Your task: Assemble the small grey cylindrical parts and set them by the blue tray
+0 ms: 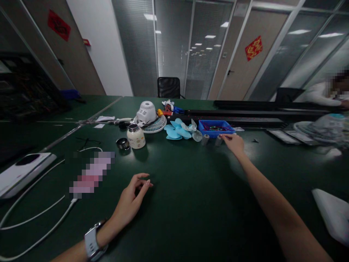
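My right hand (235,142) reaches out over the green table (180,193), its fingers pinched on the top of a small grey cylinder (218,141). A second grey cylinder (205,139) stands just left of it. Behind them is a blue tray (202,128) with small parts and wires. Blue fan blades (177,129) lie left of the cylinders, beside a clear bladed piece (196,135). My left hand (134,196), with a watch on the wrist, rests near the table's middle with its fingers apart and nothing held.
A cream jar (136,137) and a dark ring-shaped lid (123,143) stand left of centre, before a white fan body (146,112) and grille (155,124). Cables and a blurred-out phone (92,173) lie left. A white object (331,214) sits right; a person (317,94) sits far right.
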Demonstrator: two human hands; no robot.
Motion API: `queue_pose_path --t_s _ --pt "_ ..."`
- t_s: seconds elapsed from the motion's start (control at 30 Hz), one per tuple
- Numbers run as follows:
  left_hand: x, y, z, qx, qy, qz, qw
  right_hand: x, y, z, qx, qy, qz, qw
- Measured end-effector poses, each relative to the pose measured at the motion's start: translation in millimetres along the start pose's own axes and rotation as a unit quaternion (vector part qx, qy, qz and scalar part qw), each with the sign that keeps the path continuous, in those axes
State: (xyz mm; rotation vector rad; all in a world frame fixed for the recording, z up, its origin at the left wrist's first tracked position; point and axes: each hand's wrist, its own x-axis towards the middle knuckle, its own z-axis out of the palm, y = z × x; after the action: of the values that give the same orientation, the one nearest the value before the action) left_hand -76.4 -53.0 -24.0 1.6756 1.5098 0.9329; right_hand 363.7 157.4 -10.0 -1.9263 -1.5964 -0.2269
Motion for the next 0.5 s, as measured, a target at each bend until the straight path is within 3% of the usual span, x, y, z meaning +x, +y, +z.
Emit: queue_pose_path --t_s 0.27,0.5 --pt "-1.0 0.5 1.2 0.001 0.003 0.007 1.0 -1.3 4.6 0.3 0.061 0.044 -0.007 0.997" --pt "-0.6 0.7 0.9 0.008 -0.002 0.014 1.0 4.6 4.7 4.9 0.037 0.001 0.019 0.999"
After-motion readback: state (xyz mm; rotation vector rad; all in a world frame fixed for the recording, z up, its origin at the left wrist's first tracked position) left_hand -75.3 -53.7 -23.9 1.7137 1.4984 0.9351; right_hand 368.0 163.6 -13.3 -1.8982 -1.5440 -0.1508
